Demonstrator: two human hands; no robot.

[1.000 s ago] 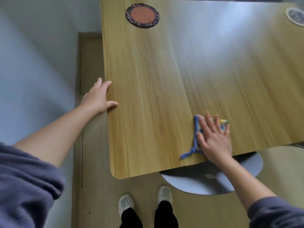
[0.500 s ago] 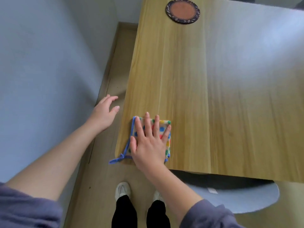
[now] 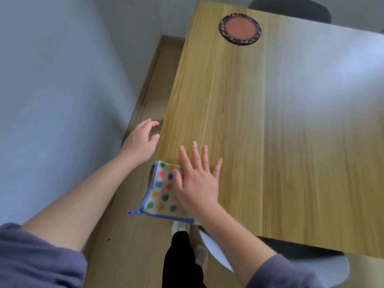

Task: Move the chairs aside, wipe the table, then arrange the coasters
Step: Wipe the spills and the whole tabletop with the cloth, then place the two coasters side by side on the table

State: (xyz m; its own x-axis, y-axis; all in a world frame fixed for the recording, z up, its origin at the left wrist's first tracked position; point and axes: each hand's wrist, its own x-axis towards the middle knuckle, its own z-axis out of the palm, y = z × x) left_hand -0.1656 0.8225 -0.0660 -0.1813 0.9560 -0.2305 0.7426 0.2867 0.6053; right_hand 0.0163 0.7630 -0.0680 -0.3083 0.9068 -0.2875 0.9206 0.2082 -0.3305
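The cloth [image 3: 164,192] is pressed on the near left corner of the table [image 3: 270,142] by the right hand [image 3: 195,183], fingers straight and spread, and partly overhangs the edge. The left hand [image 3: 141,142] is seen just beside the left edge, loosely curled, nothing held. The wiping seems under way; the coaster [image 3: 240,29] near the far left corner is not yet arranged.
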